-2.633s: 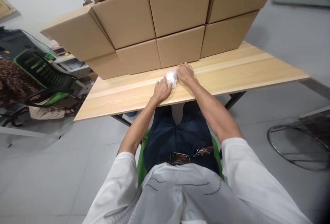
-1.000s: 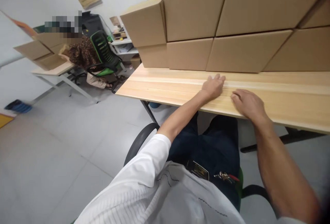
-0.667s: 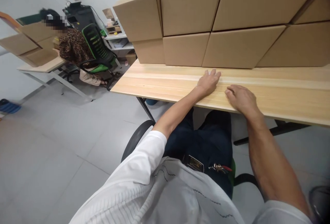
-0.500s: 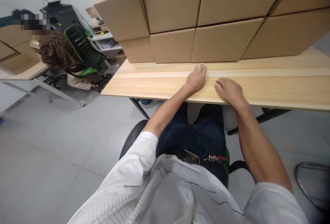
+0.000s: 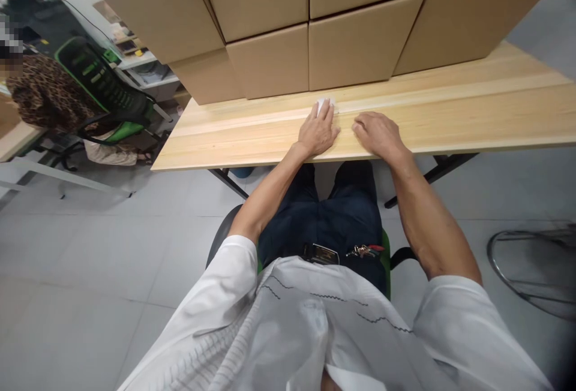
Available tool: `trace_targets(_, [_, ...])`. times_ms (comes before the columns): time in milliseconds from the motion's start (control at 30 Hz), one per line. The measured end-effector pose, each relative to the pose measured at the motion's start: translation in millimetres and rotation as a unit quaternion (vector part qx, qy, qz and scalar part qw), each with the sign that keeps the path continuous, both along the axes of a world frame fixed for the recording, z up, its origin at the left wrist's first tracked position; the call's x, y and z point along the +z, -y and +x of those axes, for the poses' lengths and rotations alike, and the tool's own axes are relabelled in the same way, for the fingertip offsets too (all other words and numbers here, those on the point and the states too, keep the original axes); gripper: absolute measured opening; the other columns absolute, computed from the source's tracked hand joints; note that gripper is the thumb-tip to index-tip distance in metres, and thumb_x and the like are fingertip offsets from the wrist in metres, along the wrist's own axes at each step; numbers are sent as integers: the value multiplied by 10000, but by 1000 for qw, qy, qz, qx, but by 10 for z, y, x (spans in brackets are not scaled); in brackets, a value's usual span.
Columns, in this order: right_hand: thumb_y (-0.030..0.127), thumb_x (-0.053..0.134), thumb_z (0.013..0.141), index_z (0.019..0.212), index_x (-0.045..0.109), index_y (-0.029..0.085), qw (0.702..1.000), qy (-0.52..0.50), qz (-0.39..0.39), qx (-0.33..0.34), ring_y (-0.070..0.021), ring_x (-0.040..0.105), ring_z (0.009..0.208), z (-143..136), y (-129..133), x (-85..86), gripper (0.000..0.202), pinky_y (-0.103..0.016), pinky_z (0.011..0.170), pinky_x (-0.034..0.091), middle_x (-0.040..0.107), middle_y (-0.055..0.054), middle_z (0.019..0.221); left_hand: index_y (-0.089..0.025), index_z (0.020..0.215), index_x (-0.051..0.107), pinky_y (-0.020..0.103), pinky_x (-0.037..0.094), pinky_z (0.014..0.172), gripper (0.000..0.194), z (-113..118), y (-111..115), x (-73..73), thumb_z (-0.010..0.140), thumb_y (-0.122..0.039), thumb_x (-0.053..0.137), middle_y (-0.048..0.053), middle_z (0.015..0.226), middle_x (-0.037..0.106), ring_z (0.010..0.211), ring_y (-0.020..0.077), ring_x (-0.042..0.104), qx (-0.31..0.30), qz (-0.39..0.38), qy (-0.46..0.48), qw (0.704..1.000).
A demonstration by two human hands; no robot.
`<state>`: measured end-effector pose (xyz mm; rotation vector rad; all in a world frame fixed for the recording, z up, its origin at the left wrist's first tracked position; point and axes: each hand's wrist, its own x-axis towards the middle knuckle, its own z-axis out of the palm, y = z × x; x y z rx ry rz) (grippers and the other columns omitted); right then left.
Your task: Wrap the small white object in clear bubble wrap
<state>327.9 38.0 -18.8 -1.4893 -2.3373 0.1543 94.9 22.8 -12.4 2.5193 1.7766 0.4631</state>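
My left hand (image 5: 317,129) lies on the light wooden table (image 5: 198,145) with its fingers stretched forward. A small flat white piece (image 5: 333,104) shows around and between its fingertips; its kind cannot be made out. To its right, my right hand (image 5: 378,133) rests near the table's front edge with its fingers curled under. Whatever is inside those fingers, if anything, is hidden. The two hands are a short way apart. Behind them, a stack of brown cardboard boxes (image 5: 270,61) stands along the back of the table.
At the left, a person in a patterned top (image 5: 49,91) sits by a green and black chair (image 5: 103,88). White shelves (image 5: 139,61) with small items stand behind. A metal ring-shaped base (image 5: 499,265) is on the floor at the right.
The view has shifted, so boxes and table appear lower left and higher. The white piece now shows under my left fingers. My right hand stays curled on the table.
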Motion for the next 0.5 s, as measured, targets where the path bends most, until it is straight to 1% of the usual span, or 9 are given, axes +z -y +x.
trace_targets(67, [329,473,1231,1341,897,177,1000,-2,-2,-1,-476,754,1458,0,-5,-10,464,-584,1225,597,876,-277,1532,-33,1993,492,656,62,1725,846,-8,36,-13,1222,-369,583,276,2139,402,2083,392,238,-14,1,-15,1000])
trace_targets(133, [327,483,1232,1342,897,181,1000,-4,-1,-1,-474,762,1448,2,-9,-16,452,-588,1225,600,880,-273,1529,-31,1987,496,661,62,1721,823,-6,72,-11,1243,-376,571,293,2130,412,2080,388,252,-17,2,-23,1000])
trace_targets(267, [336,474,1221,1300,898,193,1000,-4,10,5,-471,762,1405,2,-15,-27,454,-590,1197,615,893,-267,1485,-171,1991,529,721,97,1706,771,5,127,18,1260,-411,586,244,2119,462,2072,384,283,-18,2,0,1000])
trace_targets(367, [335,453,1215,1301,897,186,1000,-1,15,3,-477,759,1405,-2,-24,-42,477,-599,1192,619,891,-278,1486,-169,1979,540,749,104,1699,753,-4,139,31,1268,-417,559,258,2110,473,2071,392,285,-27,-5,-3,1000])
trace_targets(500, [344,456,1230,1314,900,191,1000,-7,18,6,-480,763,1418,-1,-33,-54,478,-603,1209,616,895,-276,1488,-181,1951,580,717,98,1707,718,-35,137,20,1277,-428,568,239,2114,475,2069,370,298,-35,-3,-4,999])
